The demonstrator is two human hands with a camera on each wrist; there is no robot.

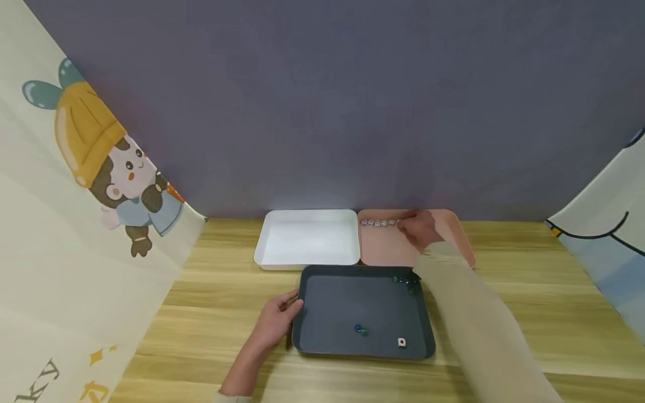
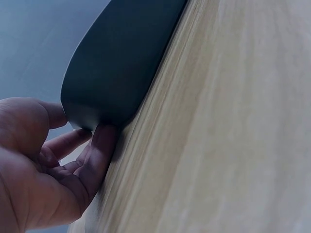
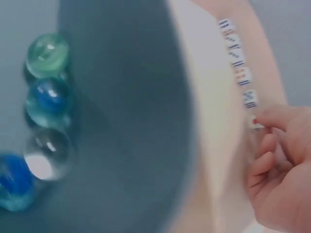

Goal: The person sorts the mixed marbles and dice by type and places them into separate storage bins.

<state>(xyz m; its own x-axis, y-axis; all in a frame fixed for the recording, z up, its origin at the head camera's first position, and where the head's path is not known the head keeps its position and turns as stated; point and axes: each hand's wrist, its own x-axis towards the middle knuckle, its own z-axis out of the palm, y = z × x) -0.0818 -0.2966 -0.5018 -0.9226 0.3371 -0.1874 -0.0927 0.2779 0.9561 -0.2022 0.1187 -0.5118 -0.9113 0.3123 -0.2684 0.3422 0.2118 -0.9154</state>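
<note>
My left hand (image 1: 276,320) grips the left side of the dark grey tray (image 1: 327,347), thumb at the rim. In the left wrist view, curled fingers of the left hand (image 2: 48,170) lie low against the tray's outer wall (image 2: 112,68). Over the pink tray (image 1: 385,254), my right hand (image 1: 420,228) reaches to the right end of a row of white dice (image 1: 377,224). A red-spotted die (image 3: 255,121) is pinched at the fingertips of the right hand (image 3: 286,174) in the right wrist view, in line with the others. Another die (image 1: 401,342) lies in the dark tray's front right.
Two glass marbles, one a blue marble (image 1: 358,328), lie near the dark tray's front middle. Several more marbles (image 1: 411,290) cluster in its back right corner, partly behind the right sleeve (image 1: 478,313). A white tray (image 1: 309,238) stands left of the pink one, before a grey wall (image 1: 322,112).
</note>
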